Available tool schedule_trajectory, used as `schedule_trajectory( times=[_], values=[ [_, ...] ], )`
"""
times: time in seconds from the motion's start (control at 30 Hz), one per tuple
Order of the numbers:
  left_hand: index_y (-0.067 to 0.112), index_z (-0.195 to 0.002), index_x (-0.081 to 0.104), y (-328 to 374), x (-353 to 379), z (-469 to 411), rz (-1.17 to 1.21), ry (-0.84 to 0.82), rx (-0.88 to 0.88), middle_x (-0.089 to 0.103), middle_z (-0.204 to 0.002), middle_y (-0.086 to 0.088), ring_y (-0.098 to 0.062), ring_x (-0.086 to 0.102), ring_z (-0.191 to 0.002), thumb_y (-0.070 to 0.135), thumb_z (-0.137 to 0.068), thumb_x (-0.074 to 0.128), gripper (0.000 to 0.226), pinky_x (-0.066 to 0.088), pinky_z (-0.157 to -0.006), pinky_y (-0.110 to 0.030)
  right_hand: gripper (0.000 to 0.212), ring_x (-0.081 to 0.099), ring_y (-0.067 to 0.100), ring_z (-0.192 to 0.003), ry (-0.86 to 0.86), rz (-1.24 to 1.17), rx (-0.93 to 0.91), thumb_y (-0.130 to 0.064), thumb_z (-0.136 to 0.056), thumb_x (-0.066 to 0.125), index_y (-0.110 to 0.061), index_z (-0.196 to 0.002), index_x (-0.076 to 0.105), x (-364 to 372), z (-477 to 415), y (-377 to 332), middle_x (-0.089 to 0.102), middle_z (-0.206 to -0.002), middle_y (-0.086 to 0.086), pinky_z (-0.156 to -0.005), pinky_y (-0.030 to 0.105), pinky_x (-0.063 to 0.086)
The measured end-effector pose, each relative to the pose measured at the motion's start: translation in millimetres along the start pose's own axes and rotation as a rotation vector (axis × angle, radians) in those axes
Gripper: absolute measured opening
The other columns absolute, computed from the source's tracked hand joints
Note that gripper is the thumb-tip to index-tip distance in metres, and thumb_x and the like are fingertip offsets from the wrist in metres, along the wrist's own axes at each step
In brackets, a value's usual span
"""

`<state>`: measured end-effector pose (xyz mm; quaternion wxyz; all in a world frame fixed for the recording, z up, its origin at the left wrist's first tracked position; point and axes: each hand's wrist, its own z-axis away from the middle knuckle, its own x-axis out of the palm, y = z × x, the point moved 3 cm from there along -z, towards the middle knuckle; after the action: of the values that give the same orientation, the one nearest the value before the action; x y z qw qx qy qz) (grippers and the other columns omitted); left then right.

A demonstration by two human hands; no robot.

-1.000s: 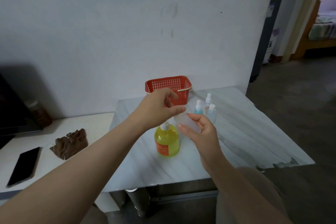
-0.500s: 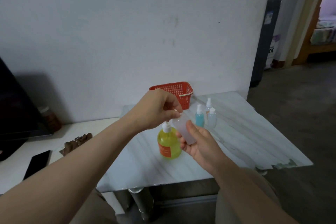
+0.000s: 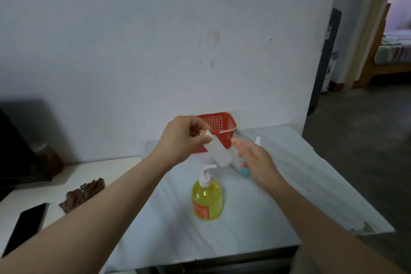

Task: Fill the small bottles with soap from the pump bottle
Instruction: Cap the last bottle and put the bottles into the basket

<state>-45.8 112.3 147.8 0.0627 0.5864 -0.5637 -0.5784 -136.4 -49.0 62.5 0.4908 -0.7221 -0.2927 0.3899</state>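
- Left grip (image 3: 182, 138) pinches clear bottle (image 3: 219, 153) at its cap end, tilted above pump bottle (image 3: 206, 200), mid-worktop (image 3: 289, 184).
- Right grip (image 3: 253, 158), fingers apart, has just let go of it; cap seemingly on, filling not begun.

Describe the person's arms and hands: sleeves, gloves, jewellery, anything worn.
The left arm and right arm are bare to the frame's edge, no sleeves showing. The left hand and right hand wear no gloves; no watch, bracelet or ring is visible.
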Motion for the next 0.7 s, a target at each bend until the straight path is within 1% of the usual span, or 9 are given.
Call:
schedule_trajectory(
  times=[0.07, 0.1, 0.17, 0.27, 0.4, 0.5, 0.57, 0.63, 0.7],
  values=[
    [0.022, -0.079, 0.069, -10.3, 1.7, -18.7, -0.015, 0.013, -0.023, 0.070, -0.080, -0.001, -0.020, 0.068, -0.077, 0.010, -0.074, 0.075, 0.014, 0.057, -0.077, -0.041, 0.036, 0.056, 0.017, -0.096, 0.066, 0.479, -0.209, -0.020, -0.083, 0.066, -0.022, -0.119, 0.061, -16.4, -35.5, 19.6, 0.060, -0.106, 0.001, -0.088, 0.028, 0.042],
    [0.023, -0.079, 0.068, -14.4, 2.9, -26.1, -0.024, 0.021, -0.034, 0.070, -0.079, 0.001, -0.019, 0.068, -0.077, 0.011, -0.074, 0.075, 0.014, 0.057, -0.077, -0.040, 0.045, 0.054, 0.020, -0.101, 0.021, 0.670, -0.275, -0.015, -0.079, 0.068, -0.022, -0.122, 0.059, -19.8, -49.8, 29.1, 0.057, -0.109, 0.002, -0.091, 0.029, 0.040],
    [0.022, -0.079, 0.068, -22.6, 6.4, -44.5, -0.048, 0.034, -0.045, 0.069, -0.079, 0.003, -0.017, 0.067, -0.076, 0.012, -0.075, 0.075, 0.013, 0.056, -0.075, -0.035, 0.052, 0.048, 0.023, -0.110, -0.106, 0.903, -0.237, -0.011, -0.079, 0.061, -0.027, -0.127, 0.053, -21.8, -75.7, 47.2, 0.053, -0.118, 0.000, -0.095, 0.032, 0.041],
    [0.021, -0.082, 0.069, -33.2, 13.7, -70.2, -0.085, 0.037, -0.061, 0.069, -0.080, 0.004, -0.014, 0.066, -0.077, 0.014, -0.075, 0.074, 0.011, 0.054, -0.070, -0.026, 0.042, 0.047, 0.020, -0.115, -0.267, 1.136, -0.138, -0.018, -0.088, 0.051, -0.030, -0.128, 0.050, -19.2, -101.7, 72.5, 0.054, -0.122, -0.002, -0.095, 0.032, 0.042],
    [0.019, -0.084, 0.070, -49.0, 27.1, -103.2, -0.122, 0.019, -0.073, 0.069, -0.081, 0.005, -0.012, 0.065, -0.077, 0.015, -0.076, 0.073, 0.010, 0.055, -0.070, -0.028, 0.025, 0.056, 0.020, -0.100, -0.353, 1.185, -0.175, -0.019, -0.087, 0.051, -0.024, -0.111, 0.057, -15.7, -122.4, 91.2, 0.060, -0.104, 0.001, -0.077, 0.027, 0.039],
    [0.017, -0.086, 0.071, -61.0, 35.8, -122.1, -0.132, 0.026, -0.078, 0.069, -0.080, 0.004, -0.013, 0.065, -0.076, 0.014, -0.077, 0.072, 0.009, 0.055, -0.069, -0.029, 0.017, 0.050, 0.015, -0.082, -0.362, 1.077, -0.212, -0.017, -0.082, 0.054, -0.017, -0.097, 0.063, -20.7, -128.1, 89.5, 0.056, -0.088, -0.002, -0.069, 0.025, 0.032],
    [0.017, -0.085, 0.070, -66.9, 39.6, -131.0, -0.127, 0.030, -0.084, 0.069, -0.080, 0.004, -0.012, 0.065, -0.075, 0.014, -0.078, 0.071, 0.008, 0.053, -0.067, -0.025, 0.013, 0.050, 0.014, -0.076, -0.364, 0.986, -0.227, -0.017, -0.077, 0.057, -0.014, -0.087, 0.066, -25.8, -128.6, 80.3, 0.057, -0.081, -0.003, -0.067, 0.026, 0.036],
    [0.020, -0.083, 0.069, -70.4, 40.9, -141.1, -0.130, 0.037, -0.080, 0.069, -0.079, 0.005, -0.010, 0.065, -0.074, 0.014, -0.079, 0.070, 0.007, 0.051, -0.065, -0.021, 0.009, 0.055, 0.013, -0.071, -0.358, 0.900, -0.205, -0.017, -0.072, 0.063, -0.017, -0.080, 0.067, -33.4, -131.0, 62.9, 0.062, -0.077, -0.004, -0.066, 0.026, 0.043],
    [0.021, -0.083, 0.069, -72.8, 39.6, -152.3, -0.151, 0.052, -0.066, 0.069, -0.079, 0.006, -0.009, 0.064, -0.074, 0.014, -0.079, 0.069, 0.008, 0.050, -0.067, -0.021, 0.010, 0.058, 0.008, -0.066, -0.321, 0.813, -0.181, -0.017, -0.066, 0.071, -0.020, -0.075, 0.070, -43.3, -137.8, 37.4, 0.064, -0.070, -0.007, -0.060, 0.019, 0.043]
  ],
)
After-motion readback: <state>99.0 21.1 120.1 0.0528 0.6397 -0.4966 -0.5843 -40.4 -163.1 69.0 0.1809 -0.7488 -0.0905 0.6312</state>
